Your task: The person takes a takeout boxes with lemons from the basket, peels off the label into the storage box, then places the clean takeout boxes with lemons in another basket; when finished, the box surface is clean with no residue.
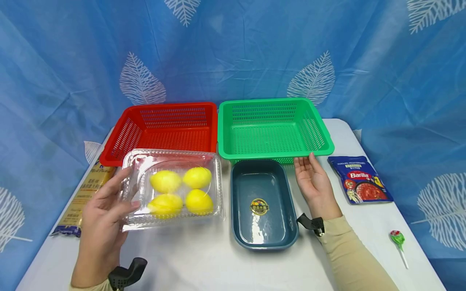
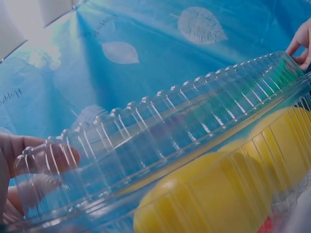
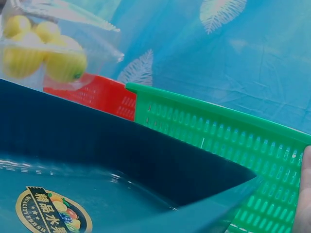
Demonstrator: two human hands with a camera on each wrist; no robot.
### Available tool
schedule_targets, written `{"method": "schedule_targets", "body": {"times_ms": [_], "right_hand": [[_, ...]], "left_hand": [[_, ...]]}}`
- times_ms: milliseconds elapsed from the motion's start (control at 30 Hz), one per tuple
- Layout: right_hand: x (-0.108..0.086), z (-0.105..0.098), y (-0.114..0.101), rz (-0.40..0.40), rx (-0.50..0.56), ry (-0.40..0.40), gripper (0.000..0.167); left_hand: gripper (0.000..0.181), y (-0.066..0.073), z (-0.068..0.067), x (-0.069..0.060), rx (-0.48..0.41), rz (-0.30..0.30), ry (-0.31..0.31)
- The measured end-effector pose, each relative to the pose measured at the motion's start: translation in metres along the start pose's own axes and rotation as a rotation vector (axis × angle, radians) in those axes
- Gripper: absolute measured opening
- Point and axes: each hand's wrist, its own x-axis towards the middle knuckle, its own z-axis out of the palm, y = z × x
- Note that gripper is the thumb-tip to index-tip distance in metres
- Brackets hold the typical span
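Note:
My left hand (image 1: 103, 218) holds a clear plastic clamshell box (image 1: 140, 218) by its left side, thumb near the front and fingers behind. Inside the box lie several yellow lemons (image 1: 165, 182), which also show through the ribbed wall in the left wrist view. The box is raised above the table, in front of the red basket (image 1: 120, 141). My right hand (image 1: 314, 182) is palm up at the front rim of the green basket (image 1: 276, 154), its fingertips at or just under the rim. Both baskets look empty inside.
Between my hands sits a dark blue tray (image 1: 251, 182) with a round fruit sticker (image 1: 259, 206). At right lie a blue Barilla pouch (image 1: 360, 180) and a lollipop (image 1: 397, 238). A gold pasta packet (image 1: 81, 198) lies at left. Behind hangs a blue leaf-print curtain (image 1: 233, 48).

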Motion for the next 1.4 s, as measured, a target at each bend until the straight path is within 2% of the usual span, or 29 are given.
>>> {"method": "schedule_targets", "body": {"times_ms": [333, 567, 767, 1000, 1200, 1400], "right_hand": [[0.001, -0.001, 0.0, 0.002, -0.017, 0.012, 0.019], [-0.001, 0.0, 0.001, 0.01, -0.016, 0.011, 0.018], [-0.001, -0.001, 0.001, 0.006, -0.014, 0.0, 0.02], [0.0, -0.001, 0.0, 0.0, -0.014, -0.003, 0.022], [0.0, -0.001, 0.0, 0.004, -0.007, 0.006, 0.02], [0.001, -0.002, -0.001, 0.003, 0.004, 0.015, 0.021]], "left_hand": [[0.063, 0.018, 0.012, 0.009, -0.056, 0.061, -0.107], [0.065, 0.027, 0.019, 0.015, -0.163, 0.116, -0.185], [0.065, 0.028, 0.028, 0.026, -0.235, 0.114, -0.18], [0.06, 0.02, 0.045, 0.048, -0.291, 0.124, -0.16], [0.058, 0.012, 0.065, 0.066, -0.266, 0.107, -0.142], [0.056, 0.006, 0.083, 0.08, -0.218, 0.099, -0.161]]}}
